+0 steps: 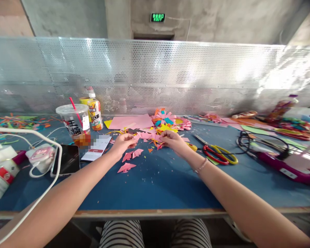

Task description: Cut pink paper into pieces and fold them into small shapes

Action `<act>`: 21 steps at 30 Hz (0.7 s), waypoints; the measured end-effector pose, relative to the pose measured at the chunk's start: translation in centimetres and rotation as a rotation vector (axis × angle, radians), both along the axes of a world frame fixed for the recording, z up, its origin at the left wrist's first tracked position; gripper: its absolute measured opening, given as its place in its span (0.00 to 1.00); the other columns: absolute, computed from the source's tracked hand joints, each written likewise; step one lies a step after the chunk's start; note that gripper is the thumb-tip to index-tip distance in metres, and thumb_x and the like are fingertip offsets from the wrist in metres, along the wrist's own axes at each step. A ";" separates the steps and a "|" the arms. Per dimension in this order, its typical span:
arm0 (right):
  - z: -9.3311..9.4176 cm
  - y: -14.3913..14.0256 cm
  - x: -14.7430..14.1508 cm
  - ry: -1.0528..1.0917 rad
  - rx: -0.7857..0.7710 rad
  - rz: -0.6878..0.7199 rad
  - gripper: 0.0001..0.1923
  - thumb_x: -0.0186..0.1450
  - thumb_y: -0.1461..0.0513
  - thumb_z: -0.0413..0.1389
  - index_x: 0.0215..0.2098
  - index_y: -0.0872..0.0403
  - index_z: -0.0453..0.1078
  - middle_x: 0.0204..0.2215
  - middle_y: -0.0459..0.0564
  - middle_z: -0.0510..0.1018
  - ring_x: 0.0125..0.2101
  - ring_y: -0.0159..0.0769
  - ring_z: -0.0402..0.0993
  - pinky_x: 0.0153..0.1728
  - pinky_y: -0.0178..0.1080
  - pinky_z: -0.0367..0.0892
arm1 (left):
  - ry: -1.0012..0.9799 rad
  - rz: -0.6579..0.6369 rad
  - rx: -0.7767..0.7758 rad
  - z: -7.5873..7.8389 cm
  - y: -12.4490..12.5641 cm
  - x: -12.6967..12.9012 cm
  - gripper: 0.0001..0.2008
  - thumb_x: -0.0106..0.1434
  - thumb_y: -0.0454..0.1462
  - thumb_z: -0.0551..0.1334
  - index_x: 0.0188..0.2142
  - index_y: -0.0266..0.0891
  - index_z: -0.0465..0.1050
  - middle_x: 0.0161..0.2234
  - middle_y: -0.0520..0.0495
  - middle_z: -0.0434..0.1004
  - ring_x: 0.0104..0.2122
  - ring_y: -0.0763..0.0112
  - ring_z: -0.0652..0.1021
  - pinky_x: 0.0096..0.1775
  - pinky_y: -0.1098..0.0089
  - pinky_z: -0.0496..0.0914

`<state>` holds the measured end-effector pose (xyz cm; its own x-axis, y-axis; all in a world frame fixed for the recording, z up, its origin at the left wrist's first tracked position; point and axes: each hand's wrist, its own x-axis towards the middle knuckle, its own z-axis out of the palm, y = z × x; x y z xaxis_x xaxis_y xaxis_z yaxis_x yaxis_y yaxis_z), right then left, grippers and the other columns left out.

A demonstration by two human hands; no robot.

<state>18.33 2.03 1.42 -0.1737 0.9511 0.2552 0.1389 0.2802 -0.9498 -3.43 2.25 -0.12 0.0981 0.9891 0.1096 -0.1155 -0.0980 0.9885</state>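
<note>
A fringed strip of pink paper spans the gap between my hands, just above the blue table. My left hand is closed, its thumb and fingertips pinching the strip's left end. At the other end my right hand, with a beaded bracelet at the wrist, pinches it with bent fingers. Below my left hand lie folded pink paper pieces and a separate pink piece. Behind the strip are colourful paper flowers and a flat pink sheet. Small paper scraps partly blend with the strip.
Red-handled scissors and yellow-handled scissors lie right of my right hand. Farther right is a purple device with a black cable. At left stand a plastic cup and a bottle, near a dark phone.
</note>
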 end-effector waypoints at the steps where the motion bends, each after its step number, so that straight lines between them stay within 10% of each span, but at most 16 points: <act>1: 0.0 -0.1 -0.1 0.043 -0.033 0.021 0.11 0.49 0.59 0.58 0.24 0.55 0.61 0.23 0.42 0.67 0.25 0.28 0.65 0.27 0.34 0.64 | -0.003 -0.007 -0.005 0.0 0.0 0.0 0.10 0.44 0.35 0.65 0.28 0.34 0.69 0.24 0.51 0.72 0.23 0.77 0.73 0.31 0.72 0.69; 7: -0.1 -0.9 -0.7 0.190 -0.135 0.193 0.10 0.50 0.59 0.58 0.25 0.54 0.61 0.26 0.43 0.66 0.29 0.27 0.66 0.35 0.35 0.66 | 0.001 -0.038 -0.047 -0.1 -0.4 0.3 0.11 0.43 0.33 0.66 0.28 0.34 0.68 0.24 0.50 0.72 0.25 0.75 0.74 0.32 0.71 0.69; 21: -1.2 -0.3 -1.8 -0.020 0.072 0.048 0.09 0.52 0.58 0.56 0.25 0.55 0.61 0.22 0.41 0.66 0.24 0.26 0.63 0.26 0.31 0.59 | 0.176 -0.082 0.064 0.4 -1.2 0.7 0.14 0.49 0.44 0.63 0.31 0.36 0.67 0.28 0.48 0.73 0.22 0.75 0.73 0.27 0.71 0.67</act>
<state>16.57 1.74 0.26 -0.2241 0.9210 0.3188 0.1423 0.3545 -0.9241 -2.72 1.08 0.29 0.2009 0.9687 0.1460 0.0486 -0.1587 0.9861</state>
